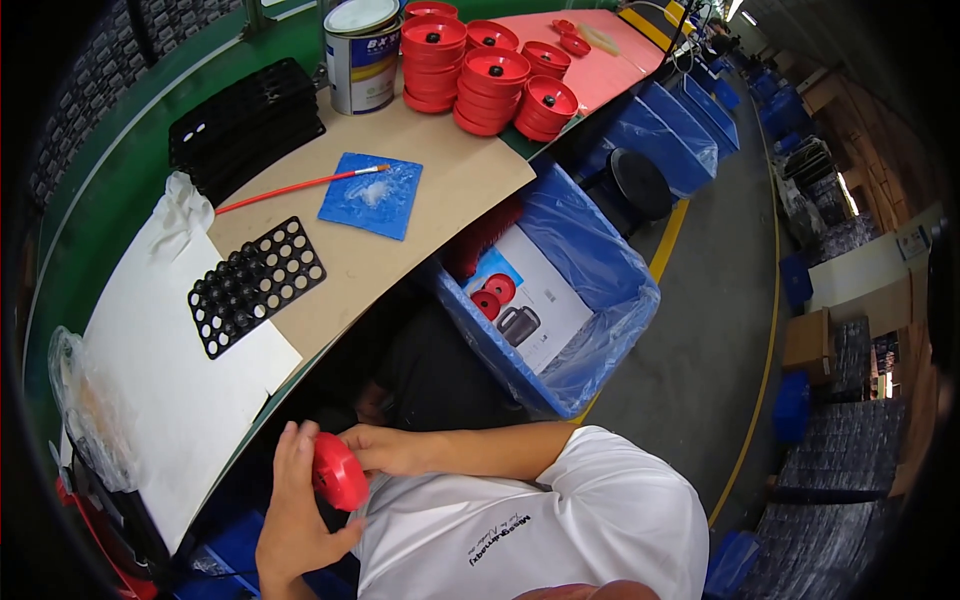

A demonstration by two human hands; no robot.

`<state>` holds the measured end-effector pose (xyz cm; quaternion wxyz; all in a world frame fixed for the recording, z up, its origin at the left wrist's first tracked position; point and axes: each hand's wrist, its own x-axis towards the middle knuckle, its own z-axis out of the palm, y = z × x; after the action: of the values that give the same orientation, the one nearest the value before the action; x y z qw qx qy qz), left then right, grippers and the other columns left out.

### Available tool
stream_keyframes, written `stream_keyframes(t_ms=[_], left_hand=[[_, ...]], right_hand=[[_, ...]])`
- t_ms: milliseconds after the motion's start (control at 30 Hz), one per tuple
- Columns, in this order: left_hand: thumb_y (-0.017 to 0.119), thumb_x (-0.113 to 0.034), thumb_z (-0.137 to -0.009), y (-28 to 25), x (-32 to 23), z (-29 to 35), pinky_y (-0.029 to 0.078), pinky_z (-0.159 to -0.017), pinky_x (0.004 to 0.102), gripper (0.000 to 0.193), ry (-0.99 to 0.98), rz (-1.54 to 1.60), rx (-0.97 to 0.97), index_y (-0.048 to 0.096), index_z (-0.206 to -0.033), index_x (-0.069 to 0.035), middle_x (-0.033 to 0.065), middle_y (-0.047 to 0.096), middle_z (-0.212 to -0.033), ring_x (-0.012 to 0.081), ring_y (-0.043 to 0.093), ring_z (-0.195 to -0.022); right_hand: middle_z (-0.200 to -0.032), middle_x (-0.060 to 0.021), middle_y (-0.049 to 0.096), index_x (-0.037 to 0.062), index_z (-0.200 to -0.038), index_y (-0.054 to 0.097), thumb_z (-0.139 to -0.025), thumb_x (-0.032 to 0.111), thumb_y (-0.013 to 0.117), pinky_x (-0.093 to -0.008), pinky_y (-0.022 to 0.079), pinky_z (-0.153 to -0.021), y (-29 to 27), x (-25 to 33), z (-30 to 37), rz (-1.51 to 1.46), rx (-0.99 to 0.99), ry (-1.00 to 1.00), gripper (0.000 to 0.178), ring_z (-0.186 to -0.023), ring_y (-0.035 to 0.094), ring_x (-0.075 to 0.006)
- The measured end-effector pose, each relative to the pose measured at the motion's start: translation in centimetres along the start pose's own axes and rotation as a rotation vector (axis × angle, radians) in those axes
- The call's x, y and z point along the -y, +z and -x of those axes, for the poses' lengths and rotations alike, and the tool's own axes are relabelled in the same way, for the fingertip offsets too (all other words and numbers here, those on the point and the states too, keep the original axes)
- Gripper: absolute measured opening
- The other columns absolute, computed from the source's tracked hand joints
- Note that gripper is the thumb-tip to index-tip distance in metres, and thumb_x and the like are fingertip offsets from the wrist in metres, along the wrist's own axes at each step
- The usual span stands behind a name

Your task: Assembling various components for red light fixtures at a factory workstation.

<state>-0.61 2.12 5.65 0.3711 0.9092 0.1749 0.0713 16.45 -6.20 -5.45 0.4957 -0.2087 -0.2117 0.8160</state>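
Note:
A red round plastic part (pixel 341 472) is between my two hands, in front of my white shirt and below the bench edge. My left hand (pixel 298 515) cups its left side, fingers up along the rim and thumb lower down. At the far side of the part, my right hand (pixel 388 450) grips its edge with bent fingers, whose tips are partly hidden. On the bench, a black tray (pixel 292 268) with round holes carries several small black pieces (pixel 236 282) in its left part. Farther back, a red-handled brush (pixel 300 190) rests across a blue square sheet (pixel 385 212) with a whitish smear.
Stacked red round parts (pixel 493 85) and a metal can (pixel 361 65) stand at the back. Black trays (pixel 245 120) are piled at the left, near a crumpled white cloth (pixel 180 215). A blue lined bin (pixel 615 320) stands right of the bench, holding a printed sheet (pixel 555 310).

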Motion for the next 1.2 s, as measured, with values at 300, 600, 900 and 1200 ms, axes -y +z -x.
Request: stream_keyframes(t_ms=[300, 600, 900, 1200], left_hand=[[0.09, -0.044, -0.055, -0.7, -1.4, -0.1, 0.037, -0.108, 0.0472, 0.125, -0.32, 0.251, -0.056, 0.024, -0.149, 0.005, 0.032, 0.029, -0.146, 0.0453, 0.033, -0.138], [0.077, -0.069, -0.065, 0.6, -1.6, -0.2, 0.037, -0.107, 0.0426, 0.131, -0.349, 0.414, -0.168, 0.013, -0.154, 0.003, 0.0241, 0.054, -0.129, 0.0338, 0.049, -0.127], [0.04, -0.045, -0.103, 7.0, 3.7, -1.5, 0.031, -0.115, 0.0378, 0.068, -0.478, 0.962, -0.609, 0.023, -0.153, -0.001, 0.0256, 0.042, -0.145, 0.0294, 0.039, -0.139], [0.061, -0.012, -0.072, 13.3, 10.5, -6.6, 0.048, -0.067, 0.0469, 0.022, -0.338, -0.143, -0.675, 0.067, -0.092, -0.008, 0.0111, 0.063, -0.074, 0.0342, 0.061, -0.068]], right_hand=[[-0.1, 0.0024, 0.063, 0.0049, -0.121, 0.06, -0.096, 0.02, 0.06, -0.0215, 0.047, -0.073, 0.4, 0.8, 0.0, 0.07, -0.028, -0.021, 0.029, -0.085, 0.057, -0.004], [-0.084, 0.0011, 0.06, 0.0018, -0.096, 0.062, -0.091, 0.01, 0.065, -0.0223, 0.044, -0.065, 0.2, -0.1, -0.7, 0.255, -0.093, -0.273, 0.01, -0.075, 0.054, -0.0042], [-0.085, -0.0003, 0.061, 0.0027, -0.098, 0.063, -0.09, 0.007, 0.067, -0.0233, 0.046, -0.066, -0.4, 0.8, 0.7, 0.36, -0.2, -0.111, 0.01, -0.077, 0.057, -0.0072], [-0.085, -0.0057, 0.057, 0.0014, -0.091, 0.06, -0.085, 0.015, 0.061, -0.0238, 0.043, -0.063, -6.3, 2.8, 8.3, 0.576, -0.672, -0.342, 0.015, -0.07, 0.056, -0.0116]])
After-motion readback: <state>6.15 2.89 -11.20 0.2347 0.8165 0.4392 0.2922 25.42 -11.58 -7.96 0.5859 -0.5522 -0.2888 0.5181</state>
